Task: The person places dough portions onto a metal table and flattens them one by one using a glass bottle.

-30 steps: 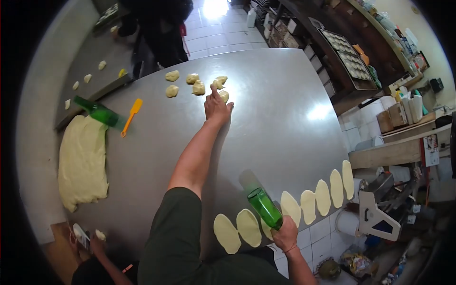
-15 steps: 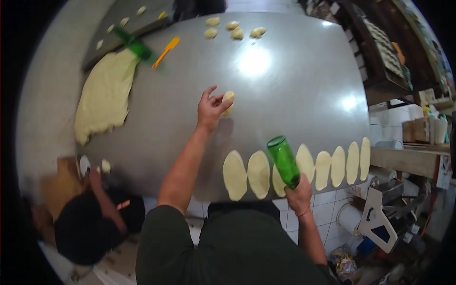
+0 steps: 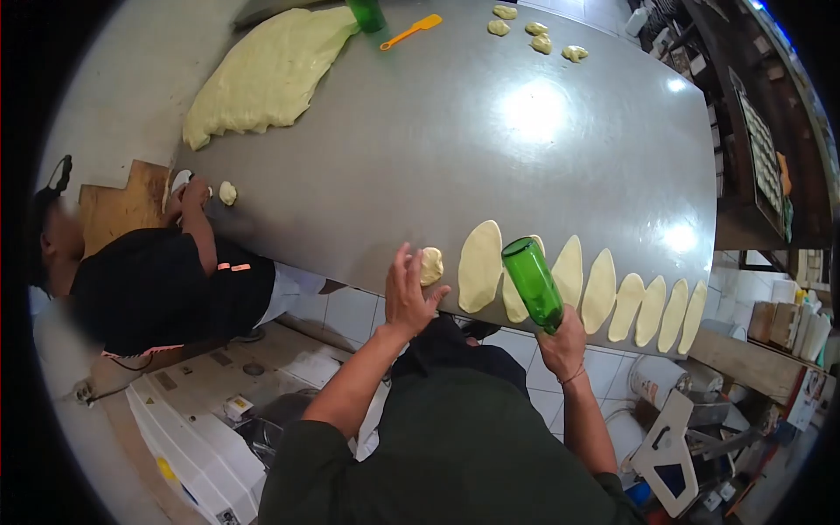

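Note:
At the near edge of the metal table (image 3: 420, 131), my left hand (image 3: 409, 293) has its fingers spread beside a small dough lump (image 3: 431, 266), which lies on the surface. My right hand (image 3: 562, 341) is wrapped round the neck of a green glass bottle (image 3: 534, 282), held tilted over the flattened dough ovals. One wide oval (image 3: 480, 267) is nearest the lump. Several more ovals, such as a narrow one (image 3: 599, 290), run in a row to the right along the edge; the bottle partly hides one.
A large dough sheet (image 3: 267, 74), a second green bottle (image 3: 367, 13) and an orange spatula (image 3: 411, 31) lie at the far left. Several dough lumps (image 3: 542, 43) are at the back. A co-worker (image 3: 175, 280) works at the left corner near another lump (image 3: 228, 192).
My left hand has brought a dough lump from the back to the near edge, and its fingers have spread. My right hand still holds the bottle. The view has shifted left and downward.

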`<state>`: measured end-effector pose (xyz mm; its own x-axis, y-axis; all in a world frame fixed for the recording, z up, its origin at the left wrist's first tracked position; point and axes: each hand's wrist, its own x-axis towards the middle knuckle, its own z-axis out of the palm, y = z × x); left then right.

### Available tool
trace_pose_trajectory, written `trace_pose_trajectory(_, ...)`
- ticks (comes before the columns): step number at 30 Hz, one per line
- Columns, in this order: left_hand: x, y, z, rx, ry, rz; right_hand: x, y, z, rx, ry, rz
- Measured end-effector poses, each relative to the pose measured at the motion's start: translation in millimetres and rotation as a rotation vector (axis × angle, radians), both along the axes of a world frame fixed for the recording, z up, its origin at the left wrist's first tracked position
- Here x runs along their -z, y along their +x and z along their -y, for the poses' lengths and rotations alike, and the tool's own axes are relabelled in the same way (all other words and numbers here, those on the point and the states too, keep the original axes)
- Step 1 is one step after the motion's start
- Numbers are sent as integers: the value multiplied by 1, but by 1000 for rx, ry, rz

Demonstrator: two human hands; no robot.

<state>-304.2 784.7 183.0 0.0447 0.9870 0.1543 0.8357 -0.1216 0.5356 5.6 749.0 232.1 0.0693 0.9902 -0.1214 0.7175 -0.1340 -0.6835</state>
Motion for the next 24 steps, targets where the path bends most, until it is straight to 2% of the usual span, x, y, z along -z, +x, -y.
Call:
trace_pose_trajectory(1, 2, -4, 2, -5, 1, -1, 0, -6, -4, -5, 1, -1)
trace_pose_trajectory(3, 11, -7, 4, 242, 44, -194, 2, -18, -12, -19, -34, -7)
trace_pose_trajectory(4, 13, -7, 5, 250, 40, -190, 3, -25, -18, -11, -39, -3)
trace_pose_trajectory(6, 15, -2, 15, 429, -218, -288, 3, -37, -31, -81, -21, -2)
trace_pose_trajectory(7, 10, 0, 17, 441, -271, -390, 4, -45, -42, -75, -14, 5)
trace_pose_trajectory(10, -4, -9, 26, 470, -266, -402, 12, -67, -61, -133, 31, -84)
trace_pose_trajectory(11, -6, -13, 30, 383, -21, -249, 18, -75, -68, -221, 46, 30)
trace_pose_trajectory(12, -6, -19, 28, 384, -22, -247, 23, -82, -73, -308, 58, 142)
trace_pose_trajectory(14, -22, -31, 21, 275, 137, -137, 19, -98, -77, -374, -2, 174)
trace_pose_trajectory(16, -20, -43, -2, 302, 102, -212, 26, -112, -76, -573, -13, 260)
trace_pose_trajectory(18, 3, -49, -38, 459, 32, -155, 32, -122, -86, -567, -19, 345)
trace_pose_trajectory(21, -9, -13, -135, 314, 16, -244, 39, -124, -125, -347, 8, 445)
trace_pose_trajectory(24, -2, 17, -218, 141, 110, -282, 45, -109, -174, -332, 24, 491)
